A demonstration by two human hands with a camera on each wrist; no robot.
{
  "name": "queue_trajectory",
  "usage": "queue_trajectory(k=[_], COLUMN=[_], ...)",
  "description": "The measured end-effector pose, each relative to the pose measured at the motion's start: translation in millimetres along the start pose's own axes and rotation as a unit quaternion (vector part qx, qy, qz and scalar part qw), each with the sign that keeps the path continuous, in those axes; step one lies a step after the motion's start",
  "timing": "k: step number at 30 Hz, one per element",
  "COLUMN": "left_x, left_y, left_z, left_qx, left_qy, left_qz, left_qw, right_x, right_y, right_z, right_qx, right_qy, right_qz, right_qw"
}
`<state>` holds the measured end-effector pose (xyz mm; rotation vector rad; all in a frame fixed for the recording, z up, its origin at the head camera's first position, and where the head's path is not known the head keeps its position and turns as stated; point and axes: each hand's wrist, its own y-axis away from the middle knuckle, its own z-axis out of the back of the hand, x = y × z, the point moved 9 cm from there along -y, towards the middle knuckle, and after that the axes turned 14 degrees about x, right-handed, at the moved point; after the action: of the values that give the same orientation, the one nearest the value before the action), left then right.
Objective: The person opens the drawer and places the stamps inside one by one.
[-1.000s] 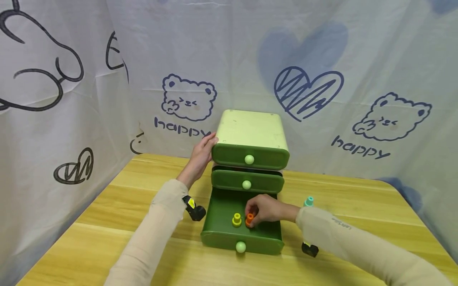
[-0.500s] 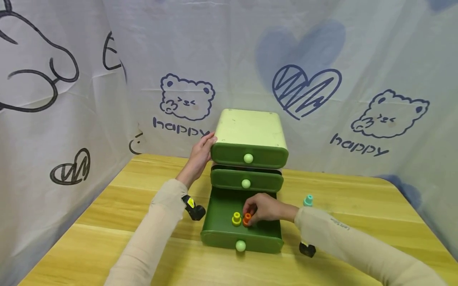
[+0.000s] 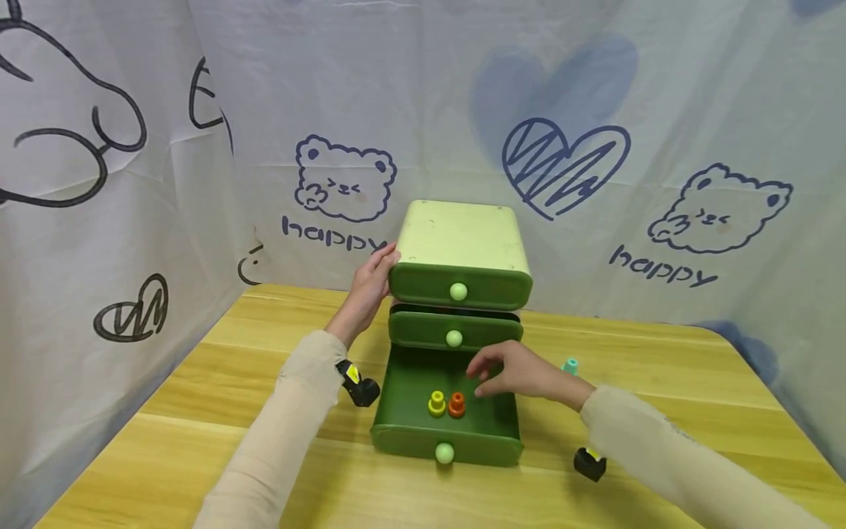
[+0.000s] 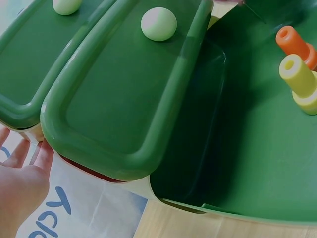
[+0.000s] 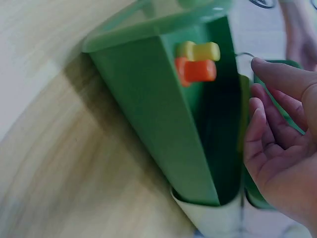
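A small drawer cabinet (image 3: 465, 234) with a cream top and green drawers stands on the table. Its bottom drawer (image 3: 406, 393) is pulled far out, while the middle drawer (image 3: 423, 330) sticks out slightly. Inside the bottom drawer, a yellow stepped peg (image 3: 437, 405) and an orange stepped peg (image 3: 457, 405) stand upright side by side. My left hand (image 3: 365, 294) rests against the cabinet's upper left side, its fingers (image 4: 20, 153) partly hidden behind it in the left wrist view. Above the bottom drawer's right side hovers my right hand (image 3: 522, 373), fingers loosely bent, holding nothing, apart from the pegs.
A teal peg (image 3: 570, 365) stands on the wooden table (image 3: 661, 382) right of the cabinet, partly hidden by my right wrist. A white cloth (image 3: 456, 95) with bear and heart drawings hangs behind and at the sides.
My right hand has let go of the orange peg and moved up and right. Before that, the peg shifted slightly left, closer to the yellow one. My left hand stays on the cabinet.
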<state>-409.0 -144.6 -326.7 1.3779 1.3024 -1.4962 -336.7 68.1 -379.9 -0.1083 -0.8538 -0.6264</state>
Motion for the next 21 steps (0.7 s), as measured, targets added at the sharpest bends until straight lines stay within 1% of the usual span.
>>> queue_trajectory(k=[2, 6, 13, 17, 21], left_x=[-0.3, -0.2, 2.9, 3.0, -1.1], left_y=[-0.1, 0.0, -1.0, -1.4, -2.4], left_z=[-0.7, -1.8, -2.8, -3.1, -4.9], left_qx=[0.000, -0.003, -0.005, -0.002, 0.012], left_qy=[0.000, -0.002, 0.014, 0.024, 0.027], left_qz=[-0.001, 0.001, 0.003, 0.002, -0.005], left_qw=[1.0000, 1.0000, 0.9999, 0.9997, 0.9996], right_x=[-3, -12, -40, -58, -76], right_y=[10, 28, 58, 72, 86], right_z=[8.3, 25.2, 48.8, 57.3, 68.1], right_qx=[-0.012, -0.041, -0.095, -0.114, -0.137], right_qy=[-0.013, -0.021, -0.033, -0.040, -0.040], right_qz=[-0.007, -0.021, -0.048, -0.076, -0.112], right_qw=[1.000, 0.999, 0.994, 0.990, 0.983])
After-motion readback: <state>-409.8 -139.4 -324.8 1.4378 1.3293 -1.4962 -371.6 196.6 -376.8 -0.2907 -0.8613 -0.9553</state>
